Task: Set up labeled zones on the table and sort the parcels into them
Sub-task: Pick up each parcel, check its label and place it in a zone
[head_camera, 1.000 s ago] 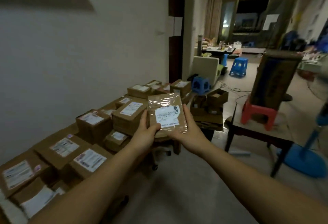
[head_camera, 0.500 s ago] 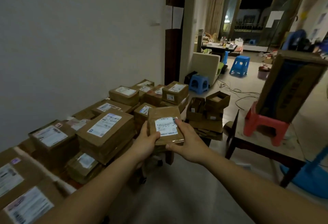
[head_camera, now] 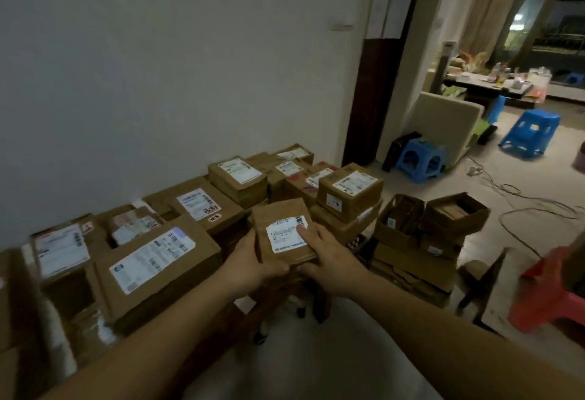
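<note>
Holding a small flat brown parcel (head_camera: 286, 235) between them, both hands close on its lower edge in a shared grip: the left hand (head_camera: 253, 262) wraps the lower left corner, and the right hand (head_camera: 329, 260) clasps the lower right side, its thumb lying on the white shipping label (head_camera: 286, 233). The parcel is tilted, label facing up. Left of the grip, a large labeled box (head_camera: 155, 265) lies among other cardboard parcels filling the surface along the wall. Just beyond the grip sits a smaller labeled box (head_camera: 349, 192) on a stack. To the right, open cartons (head_camera: 433, 225) stand piled, and a red stool (head_camera: 550, 292) is farther right.
</note>
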`<state>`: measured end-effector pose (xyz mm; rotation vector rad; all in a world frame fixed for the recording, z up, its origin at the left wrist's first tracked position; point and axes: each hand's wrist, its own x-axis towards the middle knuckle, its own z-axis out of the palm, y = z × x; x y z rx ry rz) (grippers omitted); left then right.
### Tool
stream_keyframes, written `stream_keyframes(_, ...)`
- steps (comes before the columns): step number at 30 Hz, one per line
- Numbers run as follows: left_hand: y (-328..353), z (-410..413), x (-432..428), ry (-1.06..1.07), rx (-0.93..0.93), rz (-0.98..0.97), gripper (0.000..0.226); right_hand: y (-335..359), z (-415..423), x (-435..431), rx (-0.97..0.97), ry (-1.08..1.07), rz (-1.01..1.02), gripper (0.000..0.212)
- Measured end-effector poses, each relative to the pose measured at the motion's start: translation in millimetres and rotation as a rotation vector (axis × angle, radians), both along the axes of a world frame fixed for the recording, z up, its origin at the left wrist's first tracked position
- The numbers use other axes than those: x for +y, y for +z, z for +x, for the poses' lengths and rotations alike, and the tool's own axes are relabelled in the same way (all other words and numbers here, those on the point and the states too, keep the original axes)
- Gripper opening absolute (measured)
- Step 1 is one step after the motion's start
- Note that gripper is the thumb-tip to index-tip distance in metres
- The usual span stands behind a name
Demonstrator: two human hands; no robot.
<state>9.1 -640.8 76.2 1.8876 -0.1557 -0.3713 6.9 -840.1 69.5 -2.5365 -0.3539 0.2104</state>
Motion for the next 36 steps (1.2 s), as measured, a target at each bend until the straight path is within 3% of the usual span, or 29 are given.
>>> stream_keyframes(7, -44.8, -1.4, -31.5, 0.375, -0.091, 0.045, 0.084, -43.3, 76.0, -11.6, 0.059, 0.357, -0.085, 0.084)
stream_keyframes(10, -55.9, -3.7, -38.1, 0.451, -0.103, 0.121, 0.085, -55.1, 89.6, -9.1, 0.092, 0.463, -0.086, 0.086)
stream_keyframes(15, -83.0, -0.2, -38.7, 0.567, -0.035, 0.221, 0.085, -71.9, 105.4, 3.3, 0.01, 0.575, -0.27, 0.083)
stream_keyframes(29, -146.8, 35.4, -44.2, 0.538, 0.14, 0.416, 0.081, -123.8, 136.1, 11.8, -0.151, 0.634, -0.544, 0.076)
stream_keyframes(36, -152.6, 53.7, -41.8, 0.509, 0.076, 0.569, 0.074, -135.7, 145.6, 28.0, -0.187, 0.624, -0.653, 0.075)
